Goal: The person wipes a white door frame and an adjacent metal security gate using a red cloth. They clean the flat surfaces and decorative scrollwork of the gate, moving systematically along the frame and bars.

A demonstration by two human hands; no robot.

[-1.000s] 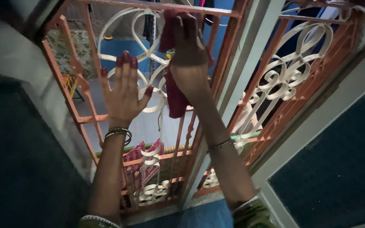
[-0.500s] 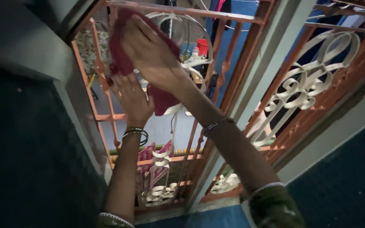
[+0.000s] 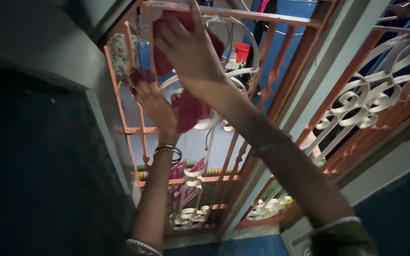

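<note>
My right hand (image 3: 191, 50) presses a dark red cloth (image 3: 188, 109) flat against the upper part of an orange window grille (image 3: 281, 19) with cream scrollwork (image 3: 243, 76). The cloth hangs down below my palm. My left hand (image 3: 155, 102) rests beneath it on the grille's left vertical bars, fingers spread and touching the metal, partly covered by my right forearm and the cloth.
A grey-green frame post (image 3: 309, 90) separates this grille panel from a second scrolled panel (image 3: 366, 104) on the right. A dark wall (image 3: 39, 156) stands close on the left. Beyond the bars sit a red cup (image 3: 242, 51), hanging clothes and a patterned pink fabric (image 3: 186, 182).
My right hand has swept the cloth from the panel's top right across to its upper left area. My left hand stayed on the bars and shifted slightly; the view swung left.
</note>
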